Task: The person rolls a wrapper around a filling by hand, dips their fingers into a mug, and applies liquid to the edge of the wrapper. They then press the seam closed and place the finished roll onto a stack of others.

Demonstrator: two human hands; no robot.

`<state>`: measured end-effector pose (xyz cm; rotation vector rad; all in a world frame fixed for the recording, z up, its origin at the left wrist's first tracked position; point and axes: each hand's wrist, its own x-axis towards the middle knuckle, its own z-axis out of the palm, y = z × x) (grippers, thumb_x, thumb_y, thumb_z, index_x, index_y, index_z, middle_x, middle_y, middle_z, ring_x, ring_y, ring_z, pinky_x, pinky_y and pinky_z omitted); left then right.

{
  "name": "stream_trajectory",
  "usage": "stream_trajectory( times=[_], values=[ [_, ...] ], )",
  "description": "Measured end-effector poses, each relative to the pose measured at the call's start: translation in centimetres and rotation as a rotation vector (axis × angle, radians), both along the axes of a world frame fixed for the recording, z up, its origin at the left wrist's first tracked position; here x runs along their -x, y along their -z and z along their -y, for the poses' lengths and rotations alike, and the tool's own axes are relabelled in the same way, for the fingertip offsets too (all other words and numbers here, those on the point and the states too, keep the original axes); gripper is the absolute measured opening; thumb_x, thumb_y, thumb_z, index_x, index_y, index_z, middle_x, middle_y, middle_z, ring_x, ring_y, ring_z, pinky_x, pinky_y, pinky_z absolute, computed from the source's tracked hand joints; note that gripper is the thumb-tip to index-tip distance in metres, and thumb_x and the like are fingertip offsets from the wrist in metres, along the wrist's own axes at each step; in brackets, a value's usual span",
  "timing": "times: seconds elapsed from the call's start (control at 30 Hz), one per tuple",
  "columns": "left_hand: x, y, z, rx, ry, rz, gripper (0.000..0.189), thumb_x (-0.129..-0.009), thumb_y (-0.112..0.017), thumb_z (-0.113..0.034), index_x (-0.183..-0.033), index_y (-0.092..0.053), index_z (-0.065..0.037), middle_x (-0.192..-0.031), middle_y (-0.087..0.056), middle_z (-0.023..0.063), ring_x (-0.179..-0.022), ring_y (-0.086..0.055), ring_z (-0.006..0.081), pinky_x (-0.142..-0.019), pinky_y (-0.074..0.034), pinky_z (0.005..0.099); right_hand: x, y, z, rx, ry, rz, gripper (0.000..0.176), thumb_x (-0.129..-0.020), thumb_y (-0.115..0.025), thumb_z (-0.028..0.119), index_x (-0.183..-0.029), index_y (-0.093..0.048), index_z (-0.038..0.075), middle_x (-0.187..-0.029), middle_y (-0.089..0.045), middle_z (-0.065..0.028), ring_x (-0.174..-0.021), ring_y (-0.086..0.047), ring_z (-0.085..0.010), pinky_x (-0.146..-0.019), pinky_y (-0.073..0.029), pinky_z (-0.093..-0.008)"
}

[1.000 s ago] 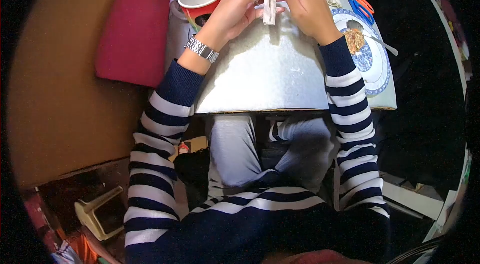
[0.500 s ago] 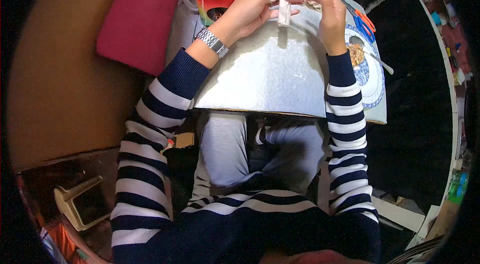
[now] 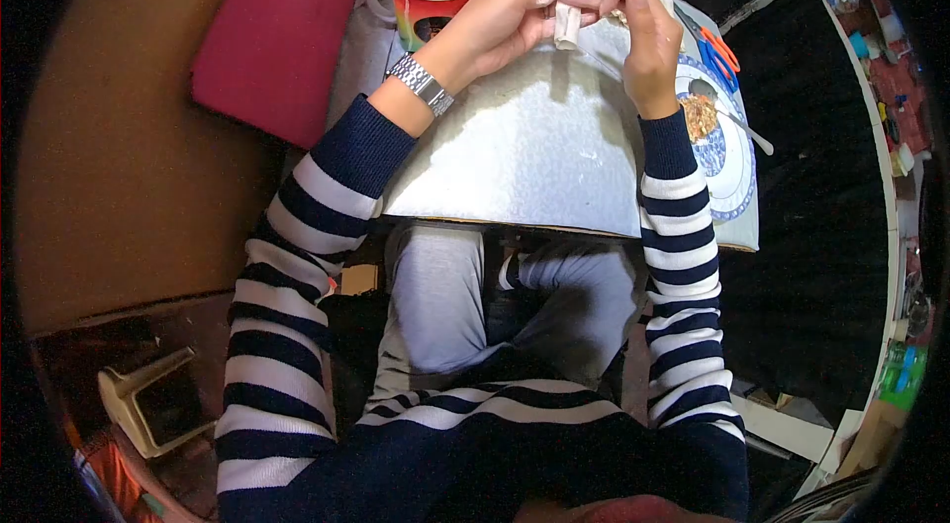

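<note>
A narrow white strip [image 3: 567,8], folded lengthwise into pleats, is hanging almost upright over the far part of the pale tabletop [image 3: 534,147]. Its upper end is being pinched between the left hand [image 3: 505,13] and the right hand [image 3: 641,28], and its lower end is dangling free.

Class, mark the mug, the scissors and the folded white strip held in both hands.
mug [image 3: 424,16], head view, coloured outer wall.
scissors [image 3: 725,50], head view, orange handle.
folded white strip [image 3: 566,28], head view, lower end.
</note>
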<state>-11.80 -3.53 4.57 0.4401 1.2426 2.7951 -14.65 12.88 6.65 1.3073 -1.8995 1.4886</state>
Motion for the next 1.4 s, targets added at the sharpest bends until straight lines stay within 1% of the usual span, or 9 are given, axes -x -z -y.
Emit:
stream_trajectory(
  times=[0.37,0.47,0.57,0.7,0.8,0.97,1.17,1.27,1.4],
  values=[
    [-0.5,-0.4,-0.1,0.008,0.004,0.058,0.045,-0.096,-0.034,0.0,-0.14,-0.027,0.002,-0.125,-0.05,0.0217,-0.113,-0.056,0.0248,-0.094,-0.052,0.032,-0.8,-0.4,0.5,0.205,-0.127,0.164,0.04,-0.098,-0.043,0.03,-0.08,-0.059,-0.002,-0.08,-0.062,-0.0065,-0.082,-0.06,-0.0173,-0.08,-0.045,-0.0289],
    [-1.3,-1.0,-0.1,0.132,-0.021,0.081,0.045,-0.096,-0.035,0.0,-0.14,-0.027,0.002,-0.125,-0.051,0.0199,-0.106,-0.06,0.0236,-0.081,-0.058,0.0304,0.1,0.4,-0.1,-0.086,0.026,-0.147,0.036,-0.097,-0.045,0.029,-0.083,-0.061,0.0,-0.077,-0.065,-0.0063,-0.082,-0.06,-0.0189,-0.087,-0.042,-0.0326],
    [0.3,0.5,0.5,0.112,0.052,0.009,0.055,-0.095,-0.032,0.002,-0.144,-0.008,0.004,-0.131,-0.04,0.0295,-0.112,-0.055,0.0368,-0.094,-0.052,0.047,0.2,0.4,-0.2,-0.067,0.026,-0.207,0.035,-0.096,-0.045,0.028,-0.081,-0.064,0.002,-0.073,-0.067,-0.0066,-0.081,-0.06,-0.0198,-0.095,-0.034,-0.0349],
    [-0.2,0.1,0.2,0.09,0.051,-0.002,0.052,-0.094,-0.037,0.003,-0.142,-0.017,0.005,-0.13,-0.044,0.027,-0.113,-0.055,0.0347,-0.093,-0.053,0.0454,0.4,0.0,-0.6,-0.115,0.06,-0.298,0.042,-0.1,-0.032,0.028,-0.082,-0.058,0.001,-0.073,-0.062,-0.0059,-0.074,-0.058,-0.0161,-0.097,-0.035,-0.0387],
    [-0.2,0.2,0.1,0.07,0.097,-0.058,0.05,-0.092,-0.042,0.004,-0.139,-0.023,0.006,-0.128,-0.046,0.025,-0.113,-0.055,0.0332,-0.093,-0.054,0.0441,0.2,-0.4,-0.7,-0.003,0.032,-0.195,0.038,-0.096,-0.042,0.023,-0.074,-0.065,0.003,-0.069,-0.067,-0.0046,-0.076,-0.061,-0.0154,-0.092,-0.036,-0.033],
    [-0.6,-0.1,0.3,0.083,0.16,-0.063,0.049,-0.091,-0.051,0.003,-0.136,-0.031,0.004,-0.126,-0.05,0.0168,-0.11,-0.058,0.024,-0.096,-0.052,0.0377,0.2,-0.2,-0.4,0.11,-0.002,-0.067,0.037,-0.1,-0.033,0.026,-0.092,-0.057,-0.001,-0.085,-0.065,-0.0118,-0.085,-0.06,-0.0178,-0.088,-0.043,-0.0313],
    [0.5,1.0,0.5,0.137,0.146,-0.116,0.075,-0.085,-0.059,0.004,-0.141,-0.01,0.008,-0.125,-0.047,0.0234,-0.113,-0.056,0.0306,-0.091,-0.055,0.036,0.4,0.3,-0.6,-0.097,-0.039,-0.022,0.039,-0.101,-0.031,0.029,-0.107,-0.051,-0.004,-0.102,-0.059,-0.0126,-0.096,-0.058,-0.019,-0.091,-0.044,-0.0318],
    [0.2,0.9,0.4,0.172,0.152,-0.066,0.057,-0.084,-0.062,0.003,-0.134,-0.035,0.004,-0.125,-0.049,0.0138,-0.111,-0.057,0.0194,-0.095,-0.052,0.0368,0.4,0.1,-0.7,-0.2,0.033,-0.147,0.043,-0.101,-0.03,0.03,-0.106,-0.054,-0.006,-0.103,-0.061,-0.0132,-0.096,-0.058,-0.0188,-0.091,-0.043,-0.0301],
    [0.3,1.1,0.0,0.106,0.191,-0.13,0.045,-0.09,-0.056,-0.007,-0.13,-0.04,0.004,-0.122,-0.051,0.0139,-0.112,-0.054,0.0208,-0.095,-0.05,0.0425,0.1,-0.1,-0.8,-0.208,0.085,-0.255,0.048,-0.101,-0.029,0.032,-0.104,-0.058,-0.005,-0.1,-0.066,-0.0156,-0.097,-0.06,-0.0198,-0.093,-0.042,-0.0317]
  ],
)
